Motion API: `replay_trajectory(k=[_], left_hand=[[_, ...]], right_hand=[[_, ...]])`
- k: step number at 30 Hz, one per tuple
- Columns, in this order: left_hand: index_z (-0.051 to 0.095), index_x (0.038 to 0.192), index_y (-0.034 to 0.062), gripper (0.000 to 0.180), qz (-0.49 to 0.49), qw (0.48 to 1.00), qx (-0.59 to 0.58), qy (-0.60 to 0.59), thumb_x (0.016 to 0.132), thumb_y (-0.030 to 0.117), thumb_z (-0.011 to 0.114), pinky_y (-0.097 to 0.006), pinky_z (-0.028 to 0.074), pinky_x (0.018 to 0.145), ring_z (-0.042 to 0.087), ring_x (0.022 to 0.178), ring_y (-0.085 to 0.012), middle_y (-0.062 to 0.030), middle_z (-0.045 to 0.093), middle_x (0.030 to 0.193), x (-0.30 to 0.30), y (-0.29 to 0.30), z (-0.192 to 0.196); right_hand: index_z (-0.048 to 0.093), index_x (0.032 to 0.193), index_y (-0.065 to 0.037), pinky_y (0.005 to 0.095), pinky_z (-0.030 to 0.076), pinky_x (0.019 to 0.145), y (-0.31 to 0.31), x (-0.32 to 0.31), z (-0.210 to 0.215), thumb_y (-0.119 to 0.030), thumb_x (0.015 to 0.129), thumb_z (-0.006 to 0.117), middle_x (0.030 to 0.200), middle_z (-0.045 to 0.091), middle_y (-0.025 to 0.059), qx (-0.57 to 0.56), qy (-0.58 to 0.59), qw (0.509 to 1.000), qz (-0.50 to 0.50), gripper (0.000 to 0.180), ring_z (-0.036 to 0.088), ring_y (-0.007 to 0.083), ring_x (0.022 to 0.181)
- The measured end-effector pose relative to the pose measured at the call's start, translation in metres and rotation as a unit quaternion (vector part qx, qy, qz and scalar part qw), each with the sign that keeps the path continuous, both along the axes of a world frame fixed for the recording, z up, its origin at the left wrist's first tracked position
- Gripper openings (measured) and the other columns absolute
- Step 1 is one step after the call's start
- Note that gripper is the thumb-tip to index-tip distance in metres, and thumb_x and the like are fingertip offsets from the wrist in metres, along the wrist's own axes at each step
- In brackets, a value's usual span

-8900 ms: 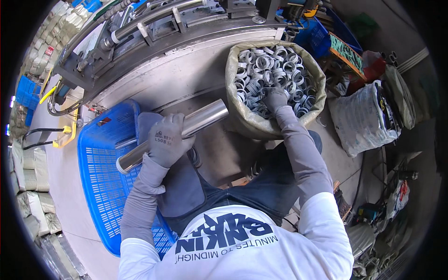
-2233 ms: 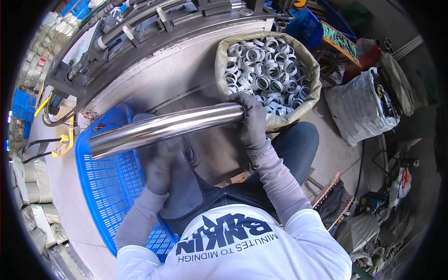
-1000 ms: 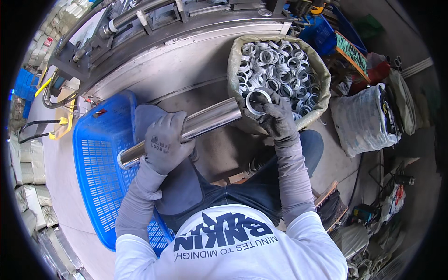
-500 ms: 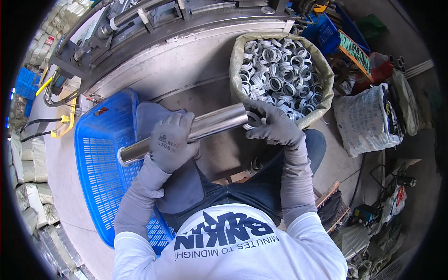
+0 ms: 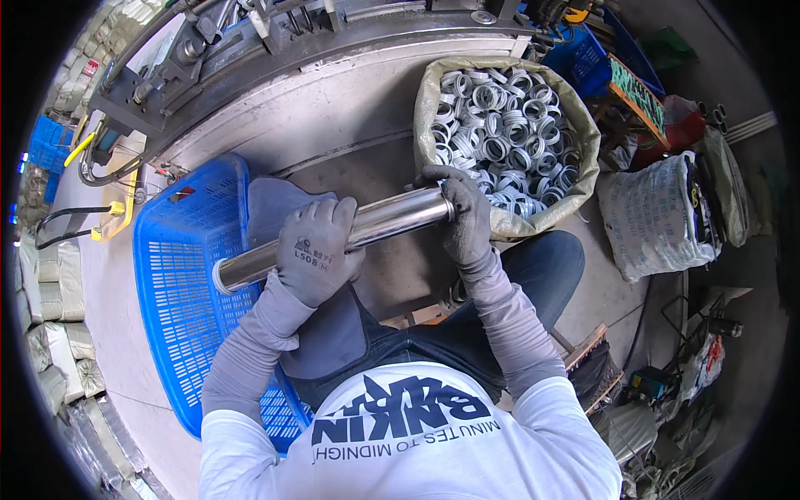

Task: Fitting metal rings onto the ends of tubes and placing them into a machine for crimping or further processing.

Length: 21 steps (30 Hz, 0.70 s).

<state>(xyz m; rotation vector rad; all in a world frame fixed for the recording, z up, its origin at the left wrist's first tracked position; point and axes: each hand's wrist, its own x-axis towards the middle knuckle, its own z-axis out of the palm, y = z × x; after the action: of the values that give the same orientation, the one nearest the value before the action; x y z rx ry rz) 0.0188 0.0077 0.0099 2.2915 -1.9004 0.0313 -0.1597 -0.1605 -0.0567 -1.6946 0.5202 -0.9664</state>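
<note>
A shiny metal tube (image 5: 396, 220) lies slantwise across my lap, its left end lower than its right. My left hand (image 5: 315, 250) is wrapped round the tube's middle. At the tube's right end, my right hand (image 5: 463, 217) is closed with its fingers round a ring (image 5: 448, 205), pressed against the opening; the hand hides most of that ring. A white ring (image 5: 218, 277) sits on the left end, over the blue basket. Beyond my right hand stands a woven sack (image 5: 590, 167) filled with loose white and grey rings (image 5: 493, 150).
The blue plastic basket (image 5: 158, 333) stands at my left, beside a dark pad (image 5: 329, 342) on my thigh. A metal machine bench (image 5: 350, 42) runs along the far side. A filled white sack (image 5: 650, 217) sits at the right, with blue crates (image 5: 583, 62) behind it.
My right hand has brought the ring leftward onto the tube's right end and closed there. The tube and my left hand have shifted slightly to the right.
</note>
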Motion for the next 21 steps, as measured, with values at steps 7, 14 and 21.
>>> replay_trajectory(k=[7,14,21], left_hand=[[0.061,0.124,0.0078,0.06,-0.013,1.0,-0.009,-0.004,0.07,0.026,0.081,-0.046,0.052,0.086,0.067,0.1,-0.0326,-0.0126,0.068,0.107,-0.001,-0.001,-0.003],[0.06,0.127,0.0051,0.063,-0.039,0.999,-0.005,0.013,0.071,0.025,0.081,-0.048,0.05,0.087,0.065,0.103,-0.0352,-0.0145,0.067,0.109,0.001,-0.01,0.005],[0.057,0.137,0.0024,0.063,-0.046,0.997,0.061,-0.028,0.079,0.02,0.074,-0.049,0.049,0.093,0.063,0.107,-0.037,-0.0187,0.065,0.116,0.042,-0.004,0.049]], right_hand=[[0.068,0.112,0.007,0.0355,0.053,0.089,0.006,0.005,-0.006,-0.034,0.109,0.038,0.107,0.071,0.019,0.05,0.024,0.998,-0.035,0.051,0.07,0.0294,0.095],[0.066,0.114,0.006,0.036,0.051,0.09,-0.004,0.006,-0.027,-0.025,0.106,0.048,0.109,0.069,0.0201,-0.076,0.003,0.995,-0.061,0.036,0.065,0.0308,0.096],[0.066,0.128,0.005,0.0348,0.055,0.098,-0.054,-0.032,0.031,-0.021,0.106,0.057,0.118,0.072,0.0153,-0.074,0.072,0.988,-0.113,0.036,0.071,0.0236,0.106]])
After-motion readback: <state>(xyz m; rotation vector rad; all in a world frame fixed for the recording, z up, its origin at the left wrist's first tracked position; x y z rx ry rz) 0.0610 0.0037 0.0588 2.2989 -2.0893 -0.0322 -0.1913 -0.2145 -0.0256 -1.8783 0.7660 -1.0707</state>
